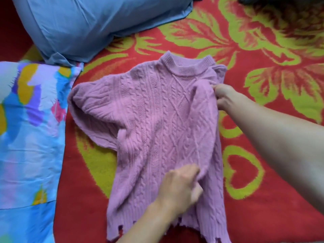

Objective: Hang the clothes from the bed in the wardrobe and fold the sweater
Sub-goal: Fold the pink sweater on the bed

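Serving as a flat base for folding, the bed (263, 216) carries a blue pillow (87, 23) and a patterned quilt (26, 137) off to the left. The sweater (149, 128) lies face up in the middle, spread out so it will fold square, with one sleeve (201, 123) turned in over the body. The right hand (223, 96) pinches that fold at the shoulder and the left hand (181, 186) pinches it lower down. Each grip is narrow and closed on knit, probably to lay the sleeve straight.

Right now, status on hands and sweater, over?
Left hand pinches folded-in sleeve low. Right hand grips it at shoulder. Pink sweater flat on blanket, other sleeve unfolded. Patterned pillow alongside.
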The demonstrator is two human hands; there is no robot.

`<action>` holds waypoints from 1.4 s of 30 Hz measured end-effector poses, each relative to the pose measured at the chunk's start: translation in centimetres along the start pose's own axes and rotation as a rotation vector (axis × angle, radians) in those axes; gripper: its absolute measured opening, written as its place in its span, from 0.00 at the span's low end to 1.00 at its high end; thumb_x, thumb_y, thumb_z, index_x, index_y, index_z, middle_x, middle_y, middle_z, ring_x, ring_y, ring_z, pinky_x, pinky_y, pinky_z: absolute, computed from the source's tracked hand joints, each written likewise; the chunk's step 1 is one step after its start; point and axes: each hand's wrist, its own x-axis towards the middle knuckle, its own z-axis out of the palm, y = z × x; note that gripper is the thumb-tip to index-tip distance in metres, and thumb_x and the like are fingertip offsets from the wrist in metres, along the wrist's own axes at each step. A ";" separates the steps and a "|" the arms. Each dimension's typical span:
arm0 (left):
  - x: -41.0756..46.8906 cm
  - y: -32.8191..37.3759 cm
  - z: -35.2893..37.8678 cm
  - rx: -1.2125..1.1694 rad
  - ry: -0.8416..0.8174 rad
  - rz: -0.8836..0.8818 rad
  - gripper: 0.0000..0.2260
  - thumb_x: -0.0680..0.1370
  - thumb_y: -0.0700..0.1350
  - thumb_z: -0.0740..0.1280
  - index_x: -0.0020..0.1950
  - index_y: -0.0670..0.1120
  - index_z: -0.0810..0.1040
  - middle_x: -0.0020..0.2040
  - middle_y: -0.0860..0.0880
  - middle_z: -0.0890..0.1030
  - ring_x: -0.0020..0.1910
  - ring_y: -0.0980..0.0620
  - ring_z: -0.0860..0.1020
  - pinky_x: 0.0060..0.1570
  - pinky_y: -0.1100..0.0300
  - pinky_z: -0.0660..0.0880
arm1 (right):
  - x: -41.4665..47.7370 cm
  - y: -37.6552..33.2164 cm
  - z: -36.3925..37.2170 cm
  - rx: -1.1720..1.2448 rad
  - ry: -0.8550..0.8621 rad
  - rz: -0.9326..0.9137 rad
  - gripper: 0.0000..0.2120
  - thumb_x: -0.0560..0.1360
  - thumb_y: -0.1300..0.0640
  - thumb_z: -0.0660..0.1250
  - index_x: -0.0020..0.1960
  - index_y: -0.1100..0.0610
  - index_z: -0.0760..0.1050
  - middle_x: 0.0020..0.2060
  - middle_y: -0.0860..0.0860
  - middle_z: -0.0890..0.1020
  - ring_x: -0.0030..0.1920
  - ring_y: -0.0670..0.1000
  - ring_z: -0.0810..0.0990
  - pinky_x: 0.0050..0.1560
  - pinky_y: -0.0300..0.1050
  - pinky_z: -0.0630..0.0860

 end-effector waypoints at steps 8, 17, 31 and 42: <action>1.5 1.6 6.5 -0.027 0.051 -0.524 0.26 0.76 0.58 0.65 0.71 0.51 0.68 0.64 0.51 0.71 0.66 0.50 0.68 0.65 0.52 0.66 | -1.6 3.8 -8.4 -0.157 -0.236 0.177 0.21 0.78 0.41 0.62 0.54 0.57 0.82 0.45 0.53 0.86 0.42 0.51 0.85 0.39 0.45 0.82; 2.6 -0.7 6.6 -0.250 0.252 -0.744 0.17 0.73 0.53 0.72 0.55 0.44 0.76 0.51 0.44 0.82 0.53 0.44 0.79 0.55 0.51 0.74 | 0.8 0.7 -3.4 0.131 -0.539 0.235 0.22 0.81 0.49 0.56 0.49 0.63 0.83 0.46 0.59 0.86 0.46 0.56 0.85 0.46 0.54 0.82; 2.5 -0.4 9.1 -0.967 0.520 -0.917 0.11 0.71 0.33 0.73 0.51 0.40 0.79 0.46 0.43 0.85 0.44 0.48 0.83 0.43 0.58 0.80 | 1.6 3.3 -4.9 0.066 -0.588 0.337 0.17 0.74 0.53 0.64 0.51 0.65 0.83 0.51 0.61 0.84 0.51 0.58 0.84 0.52 0.58 0.81; 0.7 -1.0 8.4 0.020 0.153 -0.923 0.29 0.72 0.66 0.66 0.66 0.49 0.68 0.56 0.44 0.80 0.58 0.41 0.77 0.51 0.52 0.73 | -0.4 7.3 -4.9 -1.444 0.076 -1.271 0.29 0.76 0.43 0.61 0.76 0.48 0.61 0.75 0.57 0.63 0.73 0.59 0.63 0.65 0.58 0.65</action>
